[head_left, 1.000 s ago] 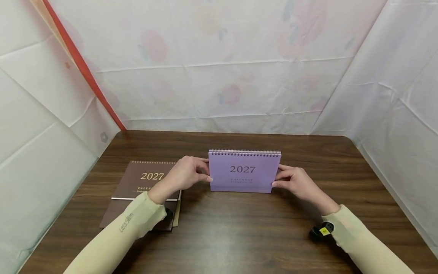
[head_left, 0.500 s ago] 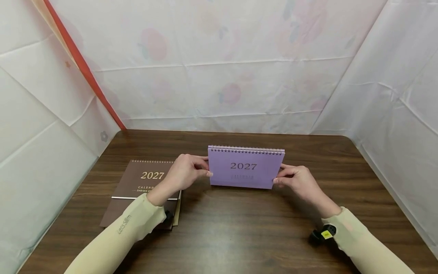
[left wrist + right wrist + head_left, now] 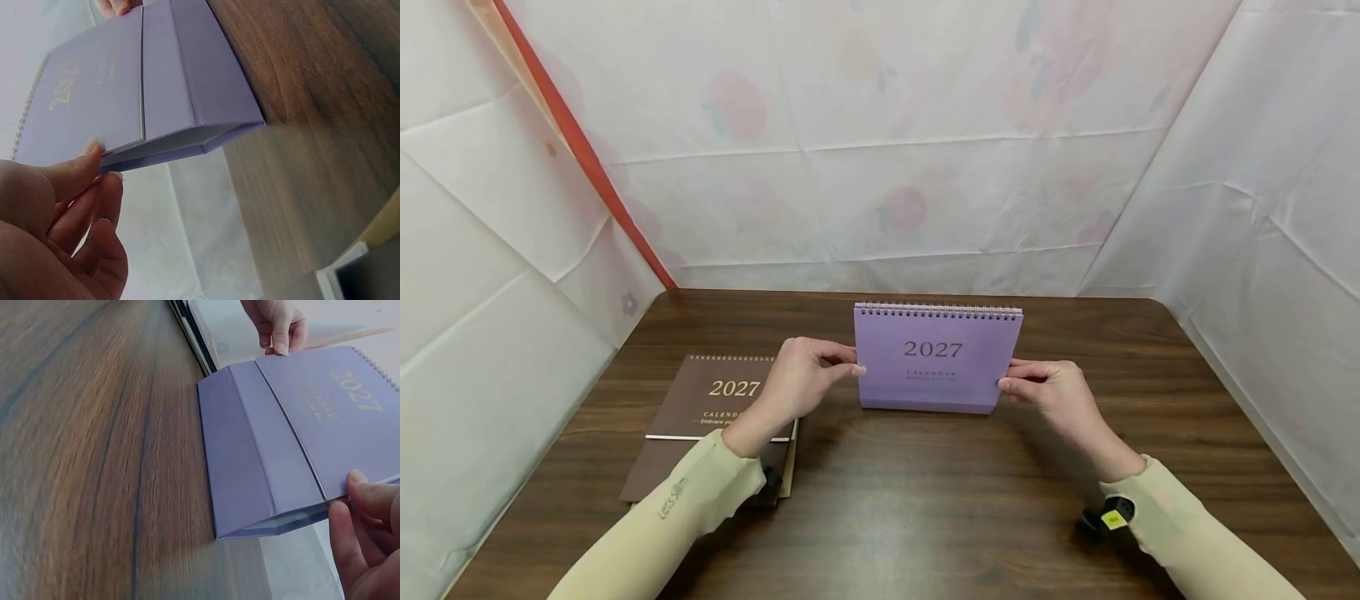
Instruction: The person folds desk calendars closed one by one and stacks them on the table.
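Observation:
A purple spiral-bound desk calendar (image 3: 934, 354) marked 2027 stands propped on the table, its coil along the top. At its left edge my left hand (image 3: 801, 375) pinches the cover between thumb and fingers. The opposite edge is pinched the same way by my right hand (image 3: 1056, 396). In the left wrist view the folded base (image 3: 206, 69) shows its hollow side, below the loose lower edge of the cover. The right wrist view shows the base (image 3: 237, 450) with its bottom edge at the tabletop. The calendar's back is hidden in the head view.
A brown 2027 calendar (image 3: 688, 404) lies flat at the left on the dark wooden table (image 3: 910, 500), partly under my left arm. A cream edge (image 3: 789, 471) sticks out beneath it. White cloth (image 3: 820, 200) hangs behind and at both sides.
The purple calendar has shifted slightly away from me, and its front appears taller and more upright. Both hands have moved along with it, keeping their pinch. The brown calendar has stayed put.

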`<state>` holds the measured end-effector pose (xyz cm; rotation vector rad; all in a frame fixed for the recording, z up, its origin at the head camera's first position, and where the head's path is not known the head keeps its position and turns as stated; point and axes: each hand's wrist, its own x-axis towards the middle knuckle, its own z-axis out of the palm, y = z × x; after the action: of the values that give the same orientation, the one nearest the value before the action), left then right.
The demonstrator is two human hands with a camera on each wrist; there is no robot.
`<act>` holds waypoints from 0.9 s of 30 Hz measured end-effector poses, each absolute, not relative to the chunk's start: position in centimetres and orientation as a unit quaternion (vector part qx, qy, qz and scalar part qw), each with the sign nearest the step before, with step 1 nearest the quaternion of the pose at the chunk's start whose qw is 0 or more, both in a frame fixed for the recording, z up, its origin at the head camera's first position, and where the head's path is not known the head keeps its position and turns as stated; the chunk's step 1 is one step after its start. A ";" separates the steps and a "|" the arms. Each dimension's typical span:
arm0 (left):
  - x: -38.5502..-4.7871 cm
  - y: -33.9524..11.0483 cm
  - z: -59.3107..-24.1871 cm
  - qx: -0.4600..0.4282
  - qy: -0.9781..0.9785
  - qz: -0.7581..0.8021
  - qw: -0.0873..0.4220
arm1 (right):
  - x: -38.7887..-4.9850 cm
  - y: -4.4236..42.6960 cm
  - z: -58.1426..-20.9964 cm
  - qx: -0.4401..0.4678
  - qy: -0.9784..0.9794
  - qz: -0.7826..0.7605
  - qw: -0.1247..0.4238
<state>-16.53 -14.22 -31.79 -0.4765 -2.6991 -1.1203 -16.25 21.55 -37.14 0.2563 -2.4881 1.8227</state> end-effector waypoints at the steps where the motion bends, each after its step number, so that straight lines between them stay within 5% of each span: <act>1: -16.5 -14.2 -31.8 -0.159 -0.907 -0.379 0.093 | -16.2 21.5 -37.1 0.079 -0.801 0.593 0.022; 10: -16.4 -13.8 -32.4 -0.147 -0.894 -0.408 0.111 | -16.2 20.8 -37.0 0.061 -0.807 0.587 0.023; 21: -16.4 -13.5 -33.2 -0.121 -0.923 -0.362 0.048 | -16.0 20.3 -38.3 0.115 -0.910 0.397 0.036; 27: -16.5 -13.5 -33.9 -0.107 -0.940 -0.324 -0.001 | -16.1 19.8 -38.5 0.135 -0.924 0.357 -0.021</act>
<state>-16.53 -13.54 -33.92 -0.3372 -2.9560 -1.0178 -16.10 19.82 -38.54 0.4310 -2.9426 1.1367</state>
